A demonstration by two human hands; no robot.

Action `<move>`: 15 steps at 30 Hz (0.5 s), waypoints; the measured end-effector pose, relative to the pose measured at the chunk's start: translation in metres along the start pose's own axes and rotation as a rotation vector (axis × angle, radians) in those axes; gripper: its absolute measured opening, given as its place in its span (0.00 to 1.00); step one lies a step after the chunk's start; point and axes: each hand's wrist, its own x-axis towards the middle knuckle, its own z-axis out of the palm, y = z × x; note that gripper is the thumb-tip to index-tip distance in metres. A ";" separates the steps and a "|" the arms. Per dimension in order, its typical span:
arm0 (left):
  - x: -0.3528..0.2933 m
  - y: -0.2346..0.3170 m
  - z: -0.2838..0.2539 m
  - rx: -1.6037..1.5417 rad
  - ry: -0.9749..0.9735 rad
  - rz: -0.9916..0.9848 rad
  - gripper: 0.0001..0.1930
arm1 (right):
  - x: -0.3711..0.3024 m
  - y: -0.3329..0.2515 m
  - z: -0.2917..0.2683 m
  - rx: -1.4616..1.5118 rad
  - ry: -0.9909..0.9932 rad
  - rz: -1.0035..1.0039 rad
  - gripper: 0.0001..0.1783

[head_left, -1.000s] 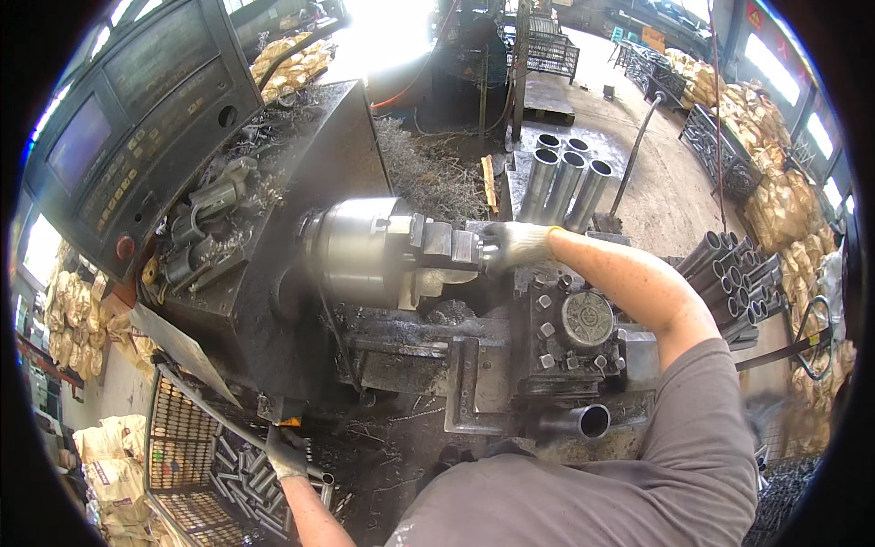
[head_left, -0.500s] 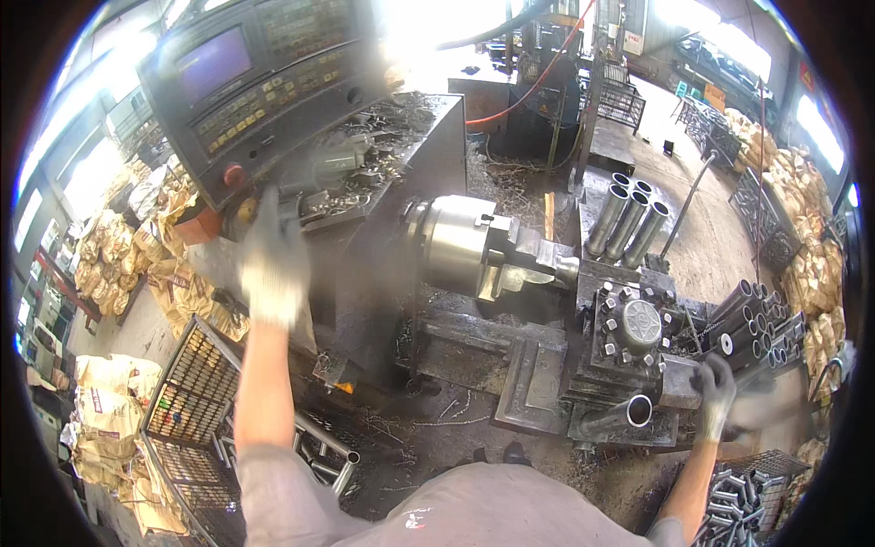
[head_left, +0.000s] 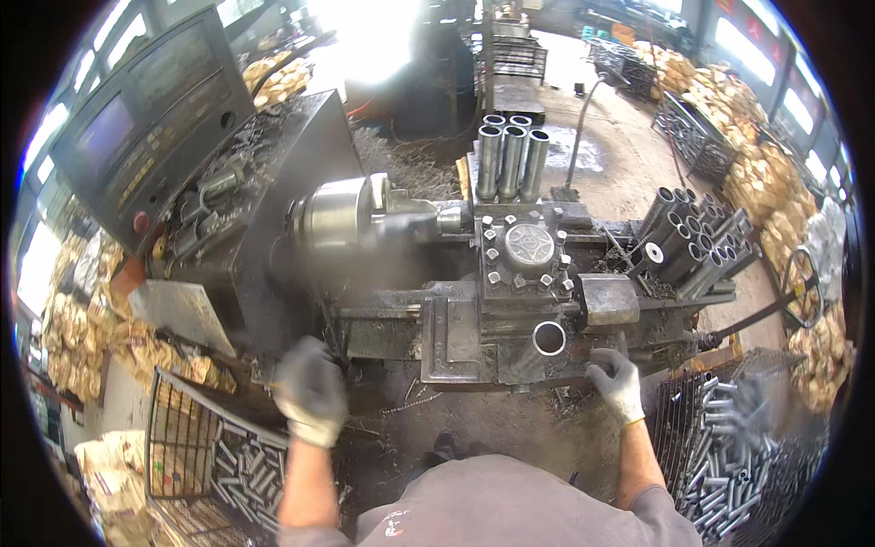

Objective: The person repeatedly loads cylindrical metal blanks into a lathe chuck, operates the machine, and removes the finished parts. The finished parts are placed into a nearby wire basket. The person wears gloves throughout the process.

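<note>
I stand at a metal lathe. Its round chuck [head_left: 339,211] spins and looks blurred, with a short workpiece [head_left: 451,219] sticking out toward the square tool post [head_left: 529,251]. My left hand [head_left: 310,390], in a grey glove, hovers blurred below the headstock near the front of the machine and holds nothing I can see. My right hand [head_left: 616,383], also gloved, rests on the front edge of the carriage [head_left: 474,342], just right of a short steel tube [head_left: 550,338] standing in it.
A control panel [head_left: 150,118] rises at the upper left. Steel tubes stand behind the tool post [head_left: 509,155] and lie stacked to the right [head_left: 693,242]. Wire baskets of short tubes sit at the lower left [head_left: 219,460] and lower right [head_left: 729,447]. Sacks line both sides.
My left hand came down from the control panel to the machine's front. My right hand rose from the right-hand basket onto the carriage. The view swung back over the lathe.
</note>
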 end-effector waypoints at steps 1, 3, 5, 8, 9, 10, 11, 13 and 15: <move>-0.059 0.019 0.009 0.022 -0.251 -0.270 0.12 | 0.004 0.004 0.007 0.106 -0.062 -0.009 0.25; -0.190 0.031 0.018 -0.060 -0.696 -0.924 0.16 | 0.012 -0.007 0.014 0.026 -0.217 -0.043 0.34; -0.309 0.034 0.008 -0.019 -0.798 -1.276 0.21 | 0.022 -0.009 0.028 -0.004 -0.267 -0.276 0.40; -0.442 0.049 -0.048 0.108 -0.821 -1.653 0.24 | 0.027 -0.044 0.048 -0.314 -0.419 -0.304 0.44; -0.529 0.042 -0.074 0.021 -0.678 -1.848 0.24 | 0.030 -0.039 0.064 -0.350 -0.464 -0.276 0.33; -0.537 0.059 -0.081 0.093 -0.707 -1.928 0.24 | 0.036 -0.029 0.076 -0.342 -0.457 -0.261 0.27; -0.528 0.082 -0.095 0.166 -0.730 -2.017 0.25 | 0.036 -0.025 0.088 -0.330 -0.460 -0.250 0.21; -0.608 0.097 -0.136 0.273 -0.596 -2.020 0.25 | 0.014 -0.037 0.109 -0.291 -0.456 -0.383 0.17; -0.640 0.139 -0.154 0.225 -0.366 -2.088 0.27 | -0.037 -0.058 0.134 -0.015 -0.612 -0.453 0.10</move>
